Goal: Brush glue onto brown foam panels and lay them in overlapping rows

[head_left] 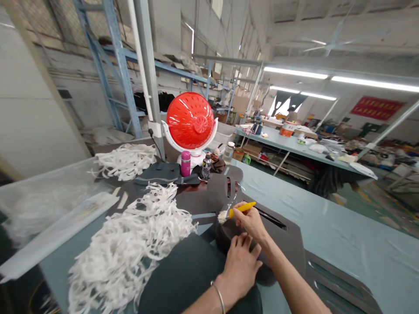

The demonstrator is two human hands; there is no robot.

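Observation:
My right hand [252,223] is closed around the yellow handle of a paintbrush [242,206]. Its pale, clotted bristles touch or hover just over a dark grey flat piece [278,237] with a long slot cut in it; I cannot tell which. White smears show on the dark material near the bristles. Below, my left hand [240,266], with a bangle at the wrist, rests with fingers spread on a dark, rounded part by the near edge of that piece. A dark green-black padded form [183,279] lies left of my left wrist, partly hidden by the forearm.
Heaps of white strips [131,244] cover the table's left side. Behind stand a red round heater-like appliance [190,120], a magenta flask [185,164] and a clear jar [229,150]. More slotted dark pieces [340,279] lie right. A person [291,114] is far off.

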